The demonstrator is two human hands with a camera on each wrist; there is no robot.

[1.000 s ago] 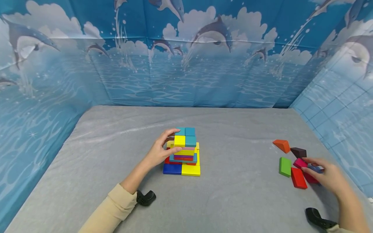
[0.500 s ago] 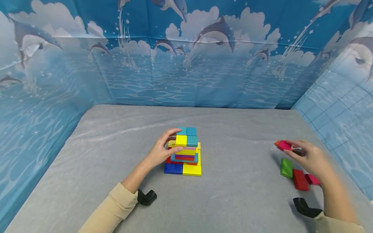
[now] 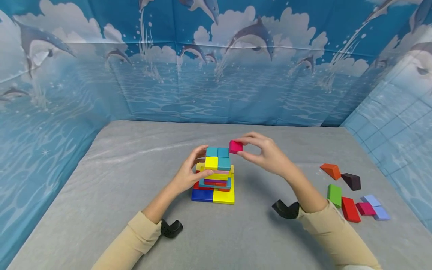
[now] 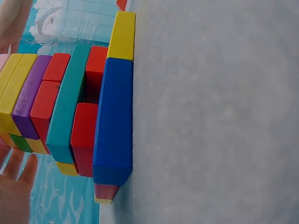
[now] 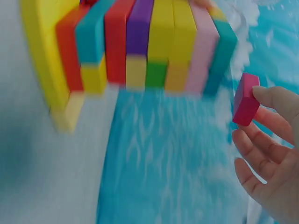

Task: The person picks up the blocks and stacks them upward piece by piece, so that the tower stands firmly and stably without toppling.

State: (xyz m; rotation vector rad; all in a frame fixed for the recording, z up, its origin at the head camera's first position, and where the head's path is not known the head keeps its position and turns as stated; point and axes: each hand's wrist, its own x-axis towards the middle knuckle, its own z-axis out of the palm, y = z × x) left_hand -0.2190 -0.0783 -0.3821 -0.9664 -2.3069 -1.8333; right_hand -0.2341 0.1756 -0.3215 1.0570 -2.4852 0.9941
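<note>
Pinching the pink block point(image 3: 236, 147) between thumb and fingertips, my right hand point(image 3: 266, 154) is narrowed to the block's width. The block sits at the very tips, to the left of the palm, and just right of the top of the tower point(image 3: 218, 164). From the right wrist I can see a gap between it and the tower's teal end; the other fingers bend loosely, free of it.

My left hand point(image 3: 189, 172) rests against the tower's left side, held wide, thumb at the near face and fingers toward the far side. The tower stands upright on the bench point(image 3: 256, 240), its near bottom edge made of a blue block point(image 3: 202, 195) on the left and a yellow block point(image 3: 224, 197) on the right.

Well off to the right I have loose pieces: an orange block point(image 3: 331, 171) farthest, a dark block point(image 3: 351, 181) just nearer, then a green block point(image 3: 334, 195), a red block point(image 3: 350, 209), a second pink piece point(image 3: 366, 209) and two pale blue ones point(image 3: 381, 213). A dolphin curtain point(image 3: 216, 97) hangs along the far side.
</note>
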